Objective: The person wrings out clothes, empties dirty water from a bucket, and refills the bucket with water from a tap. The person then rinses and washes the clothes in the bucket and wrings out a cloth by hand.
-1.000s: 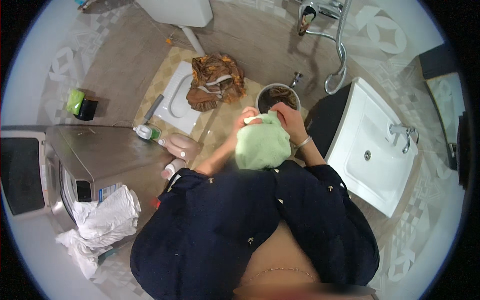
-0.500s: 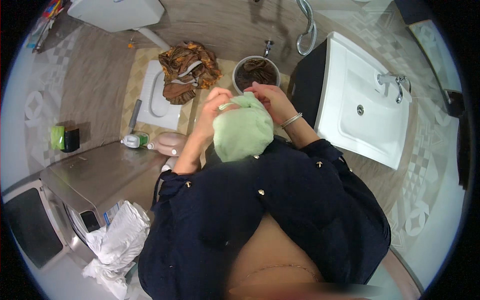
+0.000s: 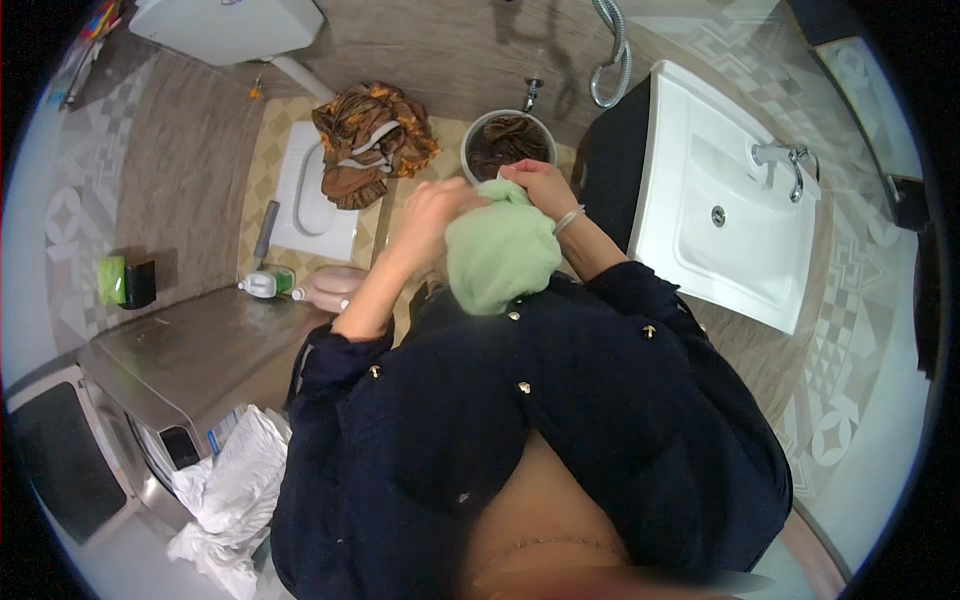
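Still mid-wring: left hand [image 3: 432, 208] and right hand [image 3: 541, 187] both clenched on the bunched pale-green cloth [image 3: 500, 255], hanging just below the fingers. Beyond the fingertips, round grey bucket [image 3: 507, 142] holding dark wet fabric; brown-orange patterned clothes [image 3: 372, 140] heaped left, seemingly unwashed.

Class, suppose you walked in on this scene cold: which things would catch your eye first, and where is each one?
First, the pale green cloth bunched at the centre, gripped by the left hand and the right hand together. Just beyond it a round bucket of dark fabric stands on the floor, with a heap of brown and orange patterned cloth to its left. On the right sits the bright white sink.
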A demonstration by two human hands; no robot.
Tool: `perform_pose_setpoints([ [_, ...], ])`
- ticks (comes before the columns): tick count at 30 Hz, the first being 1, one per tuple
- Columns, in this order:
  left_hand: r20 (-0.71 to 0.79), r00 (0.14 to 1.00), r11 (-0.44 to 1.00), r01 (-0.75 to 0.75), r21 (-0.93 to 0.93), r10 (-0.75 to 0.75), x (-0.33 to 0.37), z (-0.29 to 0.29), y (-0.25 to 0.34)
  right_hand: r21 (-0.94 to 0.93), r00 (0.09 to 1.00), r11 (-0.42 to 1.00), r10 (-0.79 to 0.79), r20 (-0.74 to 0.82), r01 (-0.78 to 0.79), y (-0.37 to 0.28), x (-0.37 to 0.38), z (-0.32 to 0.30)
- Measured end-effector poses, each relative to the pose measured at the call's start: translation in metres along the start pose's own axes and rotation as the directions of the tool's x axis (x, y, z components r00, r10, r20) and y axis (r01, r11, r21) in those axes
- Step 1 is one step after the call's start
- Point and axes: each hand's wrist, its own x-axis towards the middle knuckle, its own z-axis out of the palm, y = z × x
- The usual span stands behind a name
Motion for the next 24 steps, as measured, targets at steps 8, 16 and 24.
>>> perform_pose_setpoints([
  [8,-0.031,0.983,0.953,0.169,-0.251,-0.183,-0.013,0.033,-0.011,-0.226,0.987,0.974,-0.022,-0.158,-0.014,0.028,0.014,-0.016],
  [16,0.140,0.944,0.914,0.326,-0.239,-0.300,-0.029,0.011,-0.005,-0.156,0.990,0.985,0.060,-0.128,-0.079,0.027,0.005,-0.012],
  [24,0.122,0.956,0.894,0.294,-0.339,-0.268,-0.042,0.001,-0.005,-0.130,1.000,0.991,-0.017,0.015,0.019,0.044,0.024,-0.016],
])
